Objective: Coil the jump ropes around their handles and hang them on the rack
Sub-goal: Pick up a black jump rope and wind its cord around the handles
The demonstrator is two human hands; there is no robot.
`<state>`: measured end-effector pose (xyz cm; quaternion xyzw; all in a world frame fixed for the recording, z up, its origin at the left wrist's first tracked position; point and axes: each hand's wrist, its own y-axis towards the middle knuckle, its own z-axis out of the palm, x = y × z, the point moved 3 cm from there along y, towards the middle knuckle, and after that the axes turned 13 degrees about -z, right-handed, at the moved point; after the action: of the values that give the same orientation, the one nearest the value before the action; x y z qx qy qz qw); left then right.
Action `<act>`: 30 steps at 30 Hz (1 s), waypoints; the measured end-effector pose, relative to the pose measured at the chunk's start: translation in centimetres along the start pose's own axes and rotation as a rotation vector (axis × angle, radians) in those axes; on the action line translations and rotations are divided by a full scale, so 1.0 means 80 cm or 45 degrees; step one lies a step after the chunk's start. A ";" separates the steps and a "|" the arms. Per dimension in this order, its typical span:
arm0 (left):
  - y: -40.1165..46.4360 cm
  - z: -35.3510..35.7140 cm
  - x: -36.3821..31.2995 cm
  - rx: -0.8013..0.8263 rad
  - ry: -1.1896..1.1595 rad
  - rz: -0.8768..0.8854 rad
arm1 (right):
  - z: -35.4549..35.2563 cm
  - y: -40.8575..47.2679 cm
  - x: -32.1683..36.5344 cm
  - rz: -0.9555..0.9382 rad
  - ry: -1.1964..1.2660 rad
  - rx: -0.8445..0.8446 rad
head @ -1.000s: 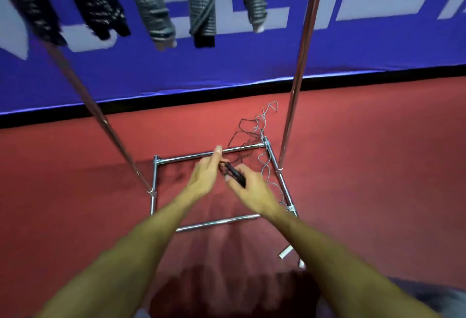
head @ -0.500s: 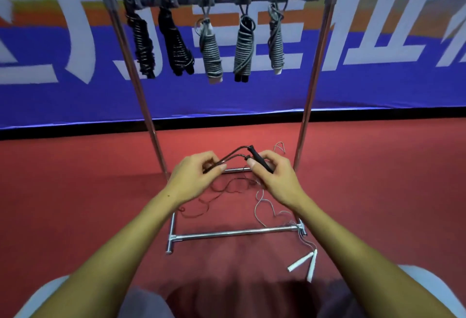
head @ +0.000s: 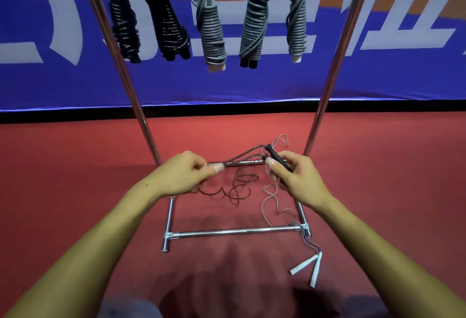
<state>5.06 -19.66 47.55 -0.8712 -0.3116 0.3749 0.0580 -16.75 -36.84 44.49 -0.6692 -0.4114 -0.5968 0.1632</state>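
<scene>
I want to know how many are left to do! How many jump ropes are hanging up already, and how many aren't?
Hanging coiled on the rack: 5, namely 2 black and 3 grey
Held in the hands: 1, dark rope
Loose on the floor: 1, white-handled rope
Total: 7

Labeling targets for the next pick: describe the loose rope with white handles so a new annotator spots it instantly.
Start at the metal rack standing on the red floor. At the base's front right corner, the white-handled rope trails its thin pale cord over the frame, ending in two white handles on the floor. Unlike the five hanging ropes, it is uncoiled, and unlike the dark rope, it is not held.
</scene>
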 end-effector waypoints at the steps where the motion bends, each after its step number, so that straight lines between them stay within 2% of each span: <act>1: -0.004 0.002 0.002 0.120 0.007 -0.047 | 0.000 0.001 0.006 -0.020 0.005 -0.041; 4: -0.020 0.000 0.013 0.338 0.130 -0.057 | -0.008 0.004 0.021 -0.043 0.053 -0.170; 6: -0.031 -0.003 0.019 0.364 0.070 -0.033 | -0.008 0.000 0.025 -0.037 0.034 -0.133; 10: -0.037 -0.019 0.027 -0.058 -0.007 0.181 | -0.002 -0.011 0.015 0.030 -0.008 -0.064; 12: -0.035 -0.021 0.031 -0.110 -0.117 0.172 | 0.004 -0.013 0.011 0.046 -0.051 -0.013; 16: -0.031 -0.026 0.025 0.070 -0.487 0.090 | 0.007 -0.009 0.000 0.094 -0.108 0.038; 18: -0.031 -0.023 0.017 0.173 -0.579 0.073 | 0.005 -0.007 -0.004 0.054 -0.234 0.018; 19: -0.029 -0.021 0.011 0.156 -0.577 0.083 | 0.005 -0.006 -0.003 0.029 -0.321 0.030; 20: -0.024 -0.021 0.007 0.067 -0.502 0.112 | 0.005 -0.006 0.001 -0.005 -0.423 0.062; 22: -0.014 -0.019 -0.001 -0.165 -0.167 0.177 | 0.011 -0.007 0.013 -0.069 -0.564 0.150; 23: -0.008 -0.016 -0.002 -0.210 -0.004 0.178 | 0.017 -0.007 0.019 -0.103 -0.610 0.195; 27: 0.003 0.010 -0.013 -0.110 0.404 0.067 | 0.038 -0.007 0.023 -0.244 -0.713 0.350; 30: -0.003 0.028 -0.032 -0.009 0.434 0.127 | 0.050 -0.014 0.019 -0.285 -0.717 0.457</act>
<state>2.06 -21.31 47.63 -0.9367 -0.2549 0.2232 0.0880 -14.97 -32.78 44.66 -0.7189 -0.6095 -0.3213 0.0921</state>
